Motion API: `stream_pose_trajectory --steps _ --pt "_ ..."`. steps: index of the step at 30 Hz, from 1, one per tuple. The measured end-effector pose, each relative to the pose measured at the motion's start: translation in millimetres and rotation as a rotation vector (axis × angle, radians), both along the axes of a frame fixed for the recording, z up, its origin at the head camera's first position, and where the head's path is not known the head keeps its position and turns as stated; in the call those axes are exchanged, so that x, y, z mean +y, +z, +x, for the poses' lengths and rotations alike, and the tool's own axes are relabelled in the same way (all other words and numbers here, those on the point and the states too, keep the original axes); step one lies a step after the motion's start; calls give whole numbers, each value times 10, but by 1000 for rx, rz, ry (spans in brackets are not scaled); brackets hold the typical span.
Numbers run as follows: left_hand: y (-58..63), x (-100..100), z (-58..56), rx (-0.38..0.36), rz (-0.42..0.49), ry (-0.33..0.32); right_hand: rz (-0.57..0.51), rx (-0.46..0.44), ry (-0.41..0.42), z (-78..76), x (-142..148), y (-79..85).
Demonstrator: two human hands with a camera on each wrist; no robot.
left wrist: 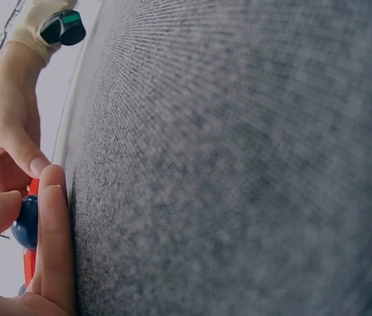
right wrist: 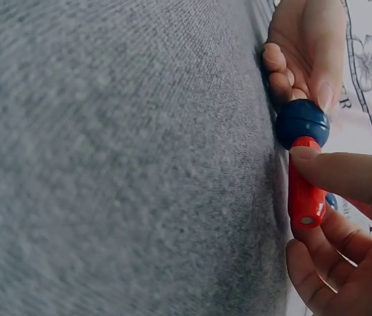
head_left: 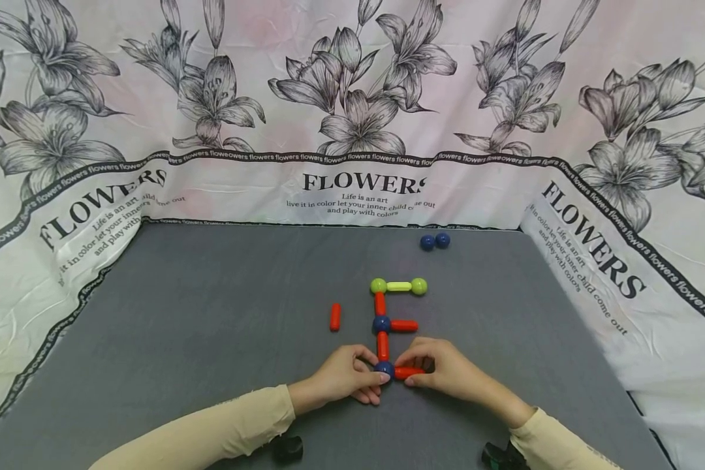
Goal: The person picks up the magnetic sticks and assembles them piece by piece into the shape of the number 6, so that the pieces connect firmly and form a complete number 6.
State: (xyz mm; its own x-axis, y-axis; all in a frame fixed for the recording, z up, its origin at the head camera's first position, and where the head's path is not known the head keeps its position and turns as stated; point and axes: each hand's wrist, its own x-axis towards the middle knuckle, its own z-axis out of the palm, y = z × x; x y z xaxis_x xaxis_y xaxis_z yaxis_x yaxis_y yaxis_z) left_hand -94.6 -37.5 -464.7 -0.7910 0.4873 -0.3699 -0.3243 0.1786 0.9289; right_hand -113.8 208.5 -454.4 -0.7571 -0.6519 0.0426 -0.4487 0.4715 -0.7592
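Observation:
On the grey table lies a figure of balls and rods. My left hand (head_left: 352, 375) pinches its nearest blue ball (right wrist: 302, 124) between thumb and fingers. A red rod (right wrist: 305, 191) meets that ball on the right, and my right hand (head_left: 449, 369) grips the rod with thumb and fingers. Another red rod (head_left: 383, 346) runs from the ball up to a middle blue ball (head_left: 382, 324), from which a red rod (head_left: 404, 325) points right. Farther up, a red rod (head_left: 379, 303) leads to a green ball (head_left: 378, 285); a light green rod (head_left: 399, 286) joins it to a second green ball (head_left: 419, 286).
A loose red rod (head_left: 335, 316) lies left of the figure. Two blue balls (head_left: 435, 241) sit side by side near the table's back edge. Cloth printed with flowers (head_left: 358, 189) hangs behind the table and along its sides.

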Motion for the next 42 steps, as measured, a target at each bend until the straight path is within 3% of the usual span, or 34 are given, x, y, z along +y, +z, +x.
stream_pose_trajectory --steps 23,33,42 --pt "33 3 -1 7 -7 -1 49 23 25 -38 -7 37" --pt "57 -17 -18 -55 -10 -20 64 5 44 -31 -10 38" --pt "60 -17 -19 -51 -8 -33 65 15 46 -44 0 22"
